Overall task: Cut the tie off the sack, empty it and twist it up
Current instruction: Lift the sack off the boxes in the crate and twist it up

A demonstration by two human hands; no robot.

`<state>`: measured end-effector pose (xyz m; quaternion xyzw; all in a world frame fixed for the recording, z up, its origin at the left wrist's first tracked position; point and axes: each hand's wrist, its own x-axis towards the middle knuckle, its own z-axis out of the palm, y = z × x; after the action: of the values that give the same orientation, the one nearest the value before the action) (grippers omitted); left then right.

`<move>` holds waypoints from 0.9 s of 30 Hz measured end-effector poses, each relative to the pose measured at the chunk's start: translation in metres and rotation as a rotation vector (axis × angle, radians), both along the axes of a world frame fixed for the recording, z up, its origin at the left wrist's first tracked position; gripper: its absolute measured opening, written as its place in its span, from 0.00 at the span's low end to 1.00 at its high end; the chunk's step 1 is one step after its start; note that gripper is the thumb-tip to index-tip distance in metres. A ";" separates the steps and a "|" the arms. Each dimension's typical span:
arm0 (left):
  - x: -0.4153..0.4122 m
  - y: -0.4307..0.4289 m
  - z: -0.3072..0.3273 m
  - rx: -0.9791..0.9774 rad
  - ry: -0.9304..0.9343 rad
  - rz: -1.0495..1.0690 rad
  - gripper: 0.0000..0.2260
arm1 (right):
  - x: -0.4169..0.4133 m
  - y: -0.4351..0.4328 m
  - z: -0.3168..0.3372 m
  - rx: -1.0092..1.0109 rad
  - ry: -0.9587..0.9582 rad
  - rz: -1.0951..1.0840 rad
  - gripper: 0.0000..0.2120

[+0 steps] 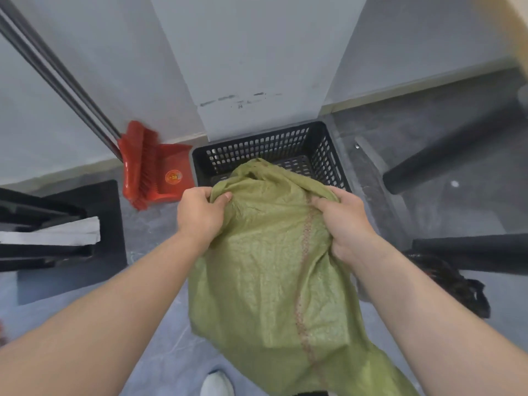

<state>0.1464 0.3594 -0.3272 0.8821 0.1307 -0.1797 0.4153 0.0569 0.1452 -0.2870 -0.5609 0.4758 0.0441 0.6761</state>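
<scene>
A green woven sack (pixel 268 270) with a faint reddish stripe hangs in front of me, its upper end bunched over the near rim of a black perforated crate (pixel 323 155). My left hand (pixel 200 214) grips the sack's upper left edge. My right hand (pixel 345 221) clutches the cloth on the upper right, beside the stripe. The sack's mouth points toward the crate; what is inside the sack is hidden. No tie or cutting tool shows.
A red broom and dustpan (pixel 154 170) lean on the wall left of the crate. Black shelving with a white sheet (pixel 54 232) stands at left. Black cylinders (pixel 445 155) and a dark bundle (pixel 457 284) lie at right. My white shoe (pixel 217 384) is below.
</scene>
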 end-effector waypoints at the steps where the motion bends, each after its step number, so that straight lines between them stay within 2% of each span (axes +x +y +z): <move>1: 0.015 -0.009 -0.002 0.006 -0.006 0.008 0.21 | 0.017 -0.010 -0.002 0.032 0.007 -0.036 0.11; 4: 0.059 -0.037 -0.013 0.068 -0.010 0.044 0.17 | 0.063 -0.035 -0.007 0.153 0.009 -0.111 0.08; 8: 0.114 -0.064 -0.036 0.100 0.107 0.132 0.13 | 0.108 -0.069 -0.012 0.277 0.056 -0.091 0.12; 10: 0.135 -0.072 -0.046 0.017 0.213 0.186 0.13 | 0.124 -0.088 -0.015 0.226 0.057 -0.003 0.11; 13: 0.154 -0.081 -0.055 -0.111 0.347 0.091 0.07 | 0.149 -0.110 -0.022 0.102 0.127 0.123 0.09; 14: 0.158 -0.083 -0.056 -0.174 0.396 0.038 0.10 | 0.156 -0.117 -0.029 0.078 0.154 0.173 0.11; 16: 0.160 -0.081 -0.056 -0.220 0.470 -0.085 0.23 | 0.168 -0.125 -0.045 0.033 0.188 0.274 0.18; 18: 0.160 -0.071 -0.057 -0.158 0.528 -0.180 0.35 | 0.178 -0.123 -0.059 0.069 0.215 0.326 0.27; 19: 0.158 -0.063 -0.058 -0.128 0.558 -0.203 0.37 | 0.181 -0.119 -0.064 0.085 0.221 0.374 0.32; 21: 0.147 -0.041 -0.062 -0.106 0.616 -0.185 0.38 | 0.179 -0.114 -0.074 0.167 0.181 0.441 0.41; 22: 0.139 -0.030 -0.063 -0.102 0.652 -0.152 0.37 | 0.176 -0.114 -0.077 0.233 0.149 0.437 0.41; 25: 0.109 0.006 -0.066 -0.075 0.796 0.020 0.30 | 0.173 -0.119 -0.088 0.347 0.062 0.300 0.28; 27: 0.095 0.023 -0.064 -0.096 0.912 0.235 0.34 | 0.173 -0.116 -0.089 0.319 0.106 0.229 0.33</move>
<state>0.2414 0.3823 -0.3908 0.6722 0.3901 -0.5065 0.3735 0.2299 0.0296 -0.3760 -0.4941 0.4310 0.2249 0.7208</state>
